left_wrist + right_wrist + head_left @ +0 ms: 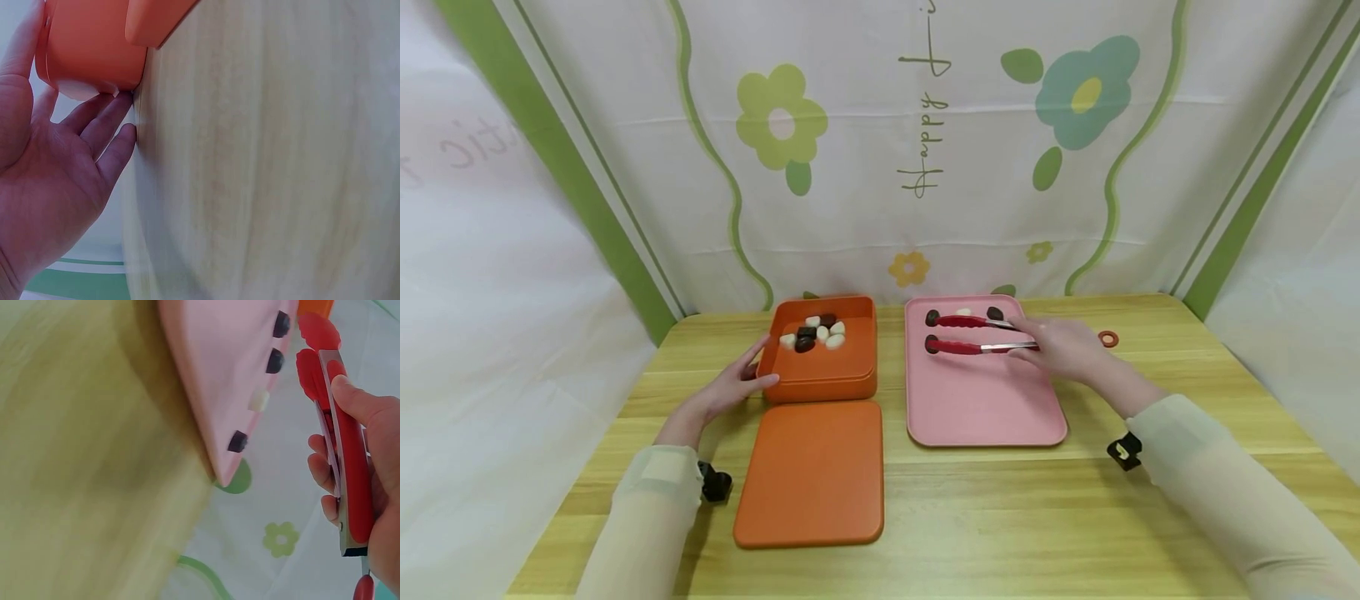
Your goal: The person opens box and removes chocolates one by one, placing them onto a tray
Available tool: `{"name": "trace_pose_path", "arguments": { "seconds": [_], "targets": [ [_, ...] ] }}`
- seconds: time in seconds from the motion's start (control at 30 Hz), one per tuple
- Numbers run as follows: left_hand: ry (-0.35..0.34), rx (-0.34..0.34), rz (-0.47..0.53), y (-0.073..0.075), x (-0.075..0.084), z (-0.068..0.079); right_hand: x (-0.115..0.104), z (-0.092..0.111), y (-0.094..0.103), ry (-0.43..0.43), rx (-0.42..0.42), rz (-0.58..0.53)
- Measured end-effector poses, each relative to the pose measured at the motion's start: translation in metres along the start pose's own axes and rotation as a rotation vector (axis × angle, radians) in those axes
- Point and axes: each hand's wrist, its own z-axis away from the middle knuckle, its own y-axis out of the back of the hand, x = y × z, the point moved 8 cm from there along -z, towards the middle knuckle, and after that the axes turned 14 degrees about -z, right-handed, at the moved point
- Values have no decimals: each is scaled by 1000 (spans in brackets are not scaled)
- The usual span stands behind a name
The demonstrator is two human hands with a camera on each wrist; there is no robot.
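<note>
Tongs [970, 348] sit over the pink tray [977, 408], inward of the right hand [1063, 348], whose thumb and fingers pinch both arms; tips parted. Left hand [737, 392] is spread against the outer wall of the orange box [827, 389], gripping nothing. Heads are close to two dark pieces [275, 361]; can't tell if touching.

To do it well, I'd centre the heads on one piece, come in low, squeeze evenly and lightly; small pieces could squirt out. Mind the white piece [964, 312] just past the far arm. Left hand should brace the box without pushing it.

Orientation: long axis runs crosswise between the hands, heads pointing toward the left hand, ring [1108, 338] outboard of the right. Can't judge tilt.
</note>
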Motion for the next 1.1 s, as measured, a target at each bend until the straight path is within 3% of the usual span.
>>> {"name": "trace_pose_path", "arguments": {
  "seconds": [0.33,1.1],
  "targets": [
    [-2,-4,-23,1,0,0,-28,-12,18,143,108,33],
    [-5,-4,-21,0,0,1,-82,-48,22,282,134,4]
  ]
}}
